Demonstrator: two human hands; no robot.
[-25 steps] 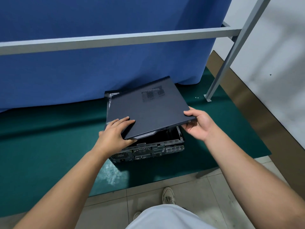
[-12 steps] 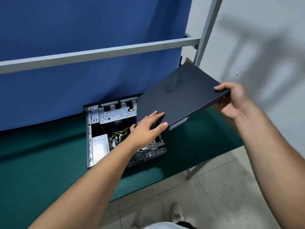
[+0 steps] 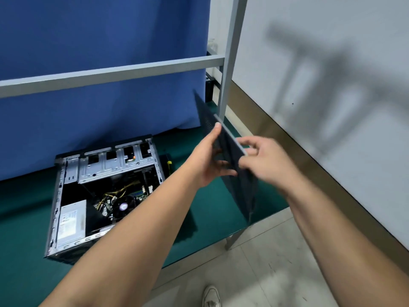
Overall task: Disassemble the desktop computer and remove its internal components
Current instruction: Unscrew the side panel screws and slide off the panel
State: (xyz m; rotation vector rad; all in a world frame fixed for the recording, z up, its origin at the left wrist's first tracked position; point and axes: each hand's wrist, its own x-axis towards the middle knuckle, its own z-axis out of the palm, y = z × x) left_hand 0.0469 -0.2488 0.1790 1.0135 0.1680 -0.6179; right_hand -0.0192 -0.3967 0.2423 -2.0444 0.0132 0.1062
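- Left hand: fingers and thumb clamp the side panel, arm extended.
- Right hand: pinches the panel's top edge; blurred.
- Side panel: held on edge, right of the computer case.
- Case: open, on the green mat.

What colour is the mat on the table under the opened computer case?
Dark green. The mat shows in the head view, under the computer case.

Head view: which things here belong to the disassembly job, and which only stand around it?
Job:
case, open on the mat
side panel, held on edge by left hand and right hand
power supply
fan

Not the job:
mat
curtain
frame
shoe
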